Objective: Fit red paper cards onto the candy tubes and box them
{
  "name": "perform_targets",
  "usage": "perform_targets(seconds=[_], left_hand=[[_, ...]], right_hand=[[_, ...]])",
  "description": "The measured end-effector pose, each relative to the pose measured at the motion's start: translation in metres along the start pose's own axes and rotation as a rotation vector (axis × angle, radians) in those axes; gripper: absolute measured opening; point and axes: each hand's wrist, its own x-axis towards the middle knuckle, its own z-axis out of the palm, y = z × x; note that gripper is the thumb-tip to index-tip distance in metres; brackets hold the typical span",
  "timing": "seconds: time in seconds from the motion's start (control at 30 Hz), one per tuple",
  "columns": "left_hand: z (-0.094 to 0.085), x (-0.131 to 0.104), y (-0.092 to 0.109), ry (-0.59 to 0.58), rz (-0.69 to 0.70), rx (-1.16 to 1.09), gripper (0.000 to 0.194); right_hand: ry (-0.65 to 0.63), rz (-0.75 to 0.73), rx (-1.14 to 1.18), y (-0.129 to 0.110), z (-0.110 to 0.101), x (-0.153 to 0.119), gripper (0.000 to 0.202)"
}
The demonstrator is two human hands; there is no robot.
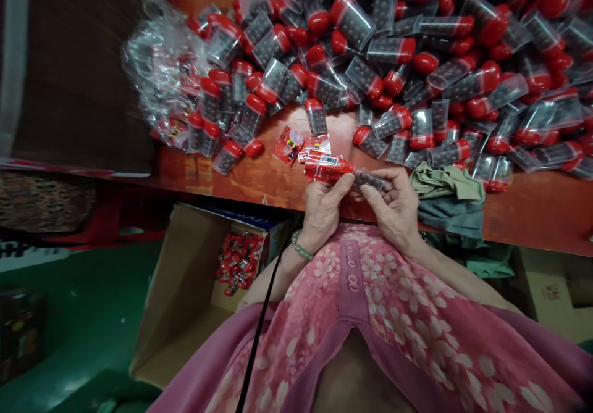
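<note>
Near the table's front edge, my left hand [322, 212] pinches a red printed packet [327, 165] with a barcode on it. My right hand [395, 206] grips a clear tube [368, 181] with dark contents, its thumb lying along the side. The tube's left end meets the packet's right end between my hands; I cannot tell whether it is inside. Just beyond lie a flat red printed packet [288, 146] and another one partly covered by the held packet. A red-capped tube [315, 116] lies right behind them.
A big heap of red-capped clear tubes [389, 49] covers the table's back and right. At left lies a clear plastic bag [160, 70] with printed packets. Folded green cloth [449, 184] sits by my right hand. Below the edge, an open cardboard box [160, 296] holds red packed pieces [239, 262].
</note>
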Motion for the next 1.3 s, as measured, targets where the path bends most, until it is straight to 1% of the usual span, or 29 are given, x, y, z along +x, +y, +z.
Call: perform_targets(seconds=[0.03, 0.07, 0.1, 0.13, 0.2, 0.27, 0.3, 0.4, 0.53, 0.6, 0.7, 0.77, 0.9, 1.0, 1.1, 1.2, 1.27, 1.3], left_hand=[[0.001, 0.001, 0.000, 0.007, -0.010, -0.028, 0.047], [0.001, 0.001, 0.001, 0.000, -0.017, -0.059, 0.047], [0.001, 0.001, 0.002, -0.013, -0.020, -0.095, 0.047], [0.001, 0.001, 0.004, -0.029, -0.020, -0.131, 0.048], [0.000, 0.000, 0.007, -0.057, -0.013, -0.188, 0.052], [-0.003, 0.000, 0.008, -0.077, -0.007, -0.220, 0.053], [-0.004, 0.000, 0.008, -0.080, -0.004, -0.228, 0.052], [-0.005, 0.003, 0.007, -0.071, -0.010, -0.214, 0.047], [-0.005, 0.006, 0.008, -0.054, -0.023, -0.189, 0.046], [-0.007, 0.007, 0.010, -0.065, -0.013, -0.185, 0.046], [-0.009, 0.008, 0.013, -0.098, 0.003, -0.188, 0.048], [-0.009, 0.009, 0.013, -0.097, -0.004, -0.187, 0.049], [-0.008, 0.011, 0.010, -0.071, -0.010, -0.158, 0.053], [-0.009, 0.012, 0.011, -0.076, -0.008, -0.133, 0.052], [-0.015, 0.014, 0.016, -0.095, -0.014, -0.149, 0.051], [-0.022, 0.017, 0.019, -0.099, 0.034, -0.164, 0.055], [-0.024, 0.020, 0.018, -0.076, 0.048, -0.146, 0.055], [-0.024, 0.022, 0.016, -0.057, 0.042, -0.136, 0.055]], right_hand=[[0.042, -0.061, -0.050, 0.001, 0.002, 0.000, 0.034], [0.057, -0.091, -0.075, 0.001, 0.003, 0.001, 0.033], [0.038, -0.078, -0.063, 0.002, 0.004, 0.002, 0.033], [-0.002, -0.025, -0.016, 0.003, 0.004, 0.004, 0.035], [-0.081, 0.132, 0.130, 0.004, 0.005, 0.010, 0.040], [-0.108, 0.242, 0.238, 0.005, 0.005, 0.014, 0.045], [-0.102, 0.262, 0.257, 0.005, 0.006, 0.015, 0.046], [-0.102, 0.253, 0.210, 0.004, 0.008, 0.015, 0.046], [-0.066, 0.147, 0.116, 0.002, 0.014, 0.011, 0.042], [-0.078, 0.117, 0.111, 0.002, 0.016, 0.011, 0.041], [-0.142, 0.145, 0.123, 0.004, 0.019, 0.013, 0.040], [-0.153, 0.153, 0.134, 0.004, 0.021, 0.015, 0.039], [-0.117, 0.134, 0.129, 0.002, 0.027, 0.016, 0.038], [-0.098, 0.152, 0.124, 0.002, 0.030, 0.018, 0.040], [-0.193, 0.231, 0.200, 0.006, 0.031, 0.025, 0.042], [-0.261, 0.281, 0.247, 0.010, 0.032, 0.032, 0.040], [-0.245, 0.260, 0.214, 0.011, 0.035, 0.033, 0.040], [-0.218, 0.232, 0.189, 0.011, 0.036, 0.033, 0.039]])
